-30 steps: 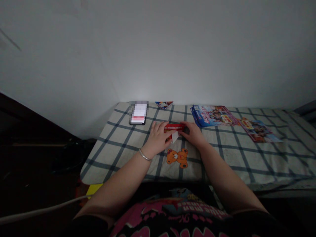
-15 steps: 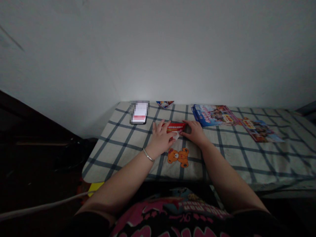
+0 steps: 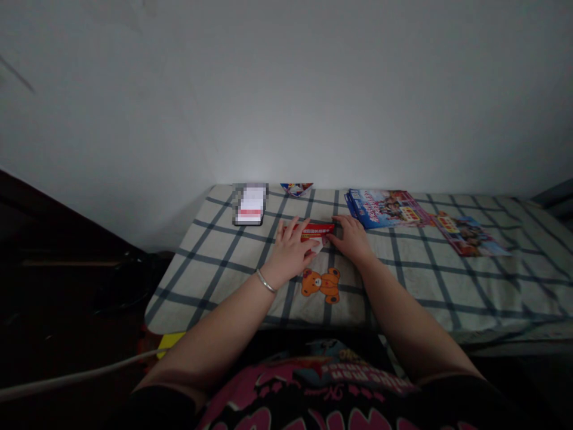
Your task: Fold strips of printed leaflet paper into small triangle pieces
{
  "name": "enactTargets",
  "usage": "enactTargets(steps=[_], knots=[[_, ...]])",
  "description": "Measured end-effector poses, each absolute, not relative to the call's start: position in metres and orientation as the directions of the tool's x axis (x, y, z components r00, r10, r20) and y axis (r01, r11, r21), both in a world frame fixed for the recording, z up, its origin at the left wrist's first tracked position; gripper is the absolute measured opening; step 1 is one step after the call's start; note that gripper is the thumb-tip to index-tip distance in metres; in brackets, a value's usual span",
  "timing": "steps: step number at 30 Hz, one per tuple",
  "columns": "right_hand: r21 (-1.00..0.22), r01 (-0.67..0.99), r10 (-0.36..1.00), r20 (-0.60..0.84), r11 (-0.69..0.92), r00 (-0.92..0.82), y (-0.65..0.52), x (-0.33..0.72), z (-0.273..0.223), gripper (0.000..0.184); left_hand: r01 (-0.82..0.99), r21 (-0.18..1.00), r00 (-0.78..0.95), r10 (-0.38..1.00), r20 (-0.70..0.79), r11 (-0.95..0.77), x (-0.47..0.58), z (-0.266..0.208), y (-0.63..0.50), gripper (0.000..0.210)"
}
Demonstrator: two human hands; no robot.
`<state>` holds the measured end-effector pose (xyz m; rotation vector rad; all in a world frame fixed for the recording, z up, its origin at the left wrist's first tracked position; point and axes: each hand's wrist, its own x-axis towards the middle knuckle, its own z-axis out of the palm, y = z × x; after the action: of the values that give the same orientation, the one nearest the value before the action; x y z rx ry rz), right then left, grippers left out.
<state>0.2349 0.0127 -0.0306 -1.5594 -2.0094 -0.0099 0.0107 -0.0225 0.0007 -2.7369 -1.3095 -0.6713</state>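
A piece of folded red paper [image 3: 319, 229] with white and yellow lettering lies on the checked cloth in front of me. A pale folded flap shows at its lower side. My left hand [image 3: 292, 248] rests over the left part of the paper, fingers spread, thumb on the pale flap. At the paper's right end, my right hand [image 3: 353, 237] has its thumb and forefinger closed around the corner. Just below, an orange bear picture [image 3: 321, 285] is on the cloth.
A phone [image 3: 250, 205] with a lit screen lies at the back left. Near the wall sits a small folded paper triangle [image 3: 296, 189]. Colourful printed leaflets [image 3: 387, 209] are stacked to the right, with another leaflet [image 3: 470, 234] beside them. The checked cloth [image 3: 201, 263] covers the table.
Both hands stay on the red paper with almost the same hold. The whole view has shifted slightly, so the objects appear a little further left.
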Motion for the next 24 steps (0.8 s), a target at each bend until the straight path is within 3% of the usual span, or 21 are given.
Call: enactTargets(steps=[8,24], knots=[[-0.352,0.885,0.892,0.432,0.305,-0.135,0.0096,0.2317,-0.025,0.043,0.712,0.077,0.621,0.676,0.396,-0.698,0.0152,0.0039,-0.0262,0.037],[-0.385,0.868,0.892,0.434,0.312,-0.127,0.0075,0.2319,-0.0204,0.037,0.706,0.09,0.621,0.675,0.398,-0.703,0.0155,0.0019,-0.0269,0.027]])
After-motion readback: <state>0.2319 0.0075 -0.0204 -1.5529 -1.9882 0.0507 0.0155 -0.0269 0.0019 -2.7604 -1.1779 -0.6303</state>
